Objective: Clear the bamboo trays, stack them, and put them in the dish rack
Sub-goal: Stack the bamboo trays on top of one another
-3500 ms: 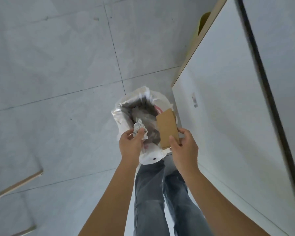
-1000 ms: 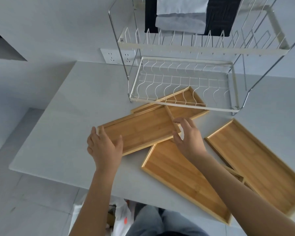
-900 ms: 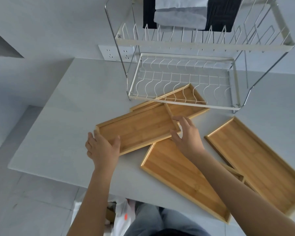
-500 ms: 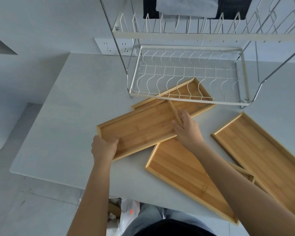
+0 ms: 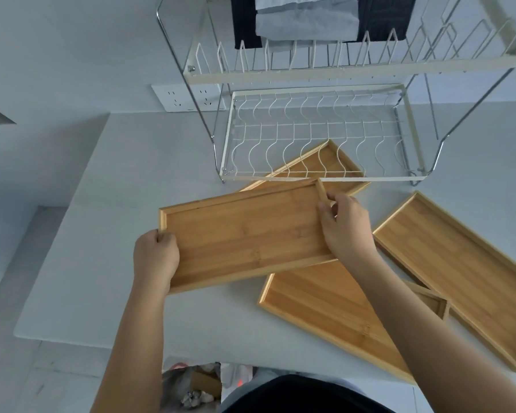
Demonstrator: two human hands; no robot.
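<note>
The person holds 1 bamboo tray [image 5: 245, 234] by its 2 short ends. The left hand [image 5: 155, 257] wraps the near-left corner, thumb on the inside floor and the other fingers under the tray, so this grip is pressed together on the rim. The right hand [image 5: 344, 225] takes the far-right end, its fingers curled over the short wall. Holding both ends keeps the long tray level and lets the person steer it, which I judge is needed for laying it exactly over another tray.

The held tray seems lifted off the tabletop [image 5: 108, 204], because its right part hangs over the second tray [image 5: 325, 305], which lies flat just below it. I think this second tray is the base of the stack and the held one goes into it. A third tray [image 5: 465, 263] lies at the right, apart from the held one, and a smaller piece [image 5: 429, 299] lies between it and the second tray. A fourth tray [image 5: 319, 165] lies half under the lower shelf of the dish rack [image 5: 316, 178], so it must be pulled out.

All 4 trays look empty, so the clearing seems done. A bin bag [image 5: 197, 383] stands on the floor below the tabletop edge. The rack shelves hold no trays yet.
</note>
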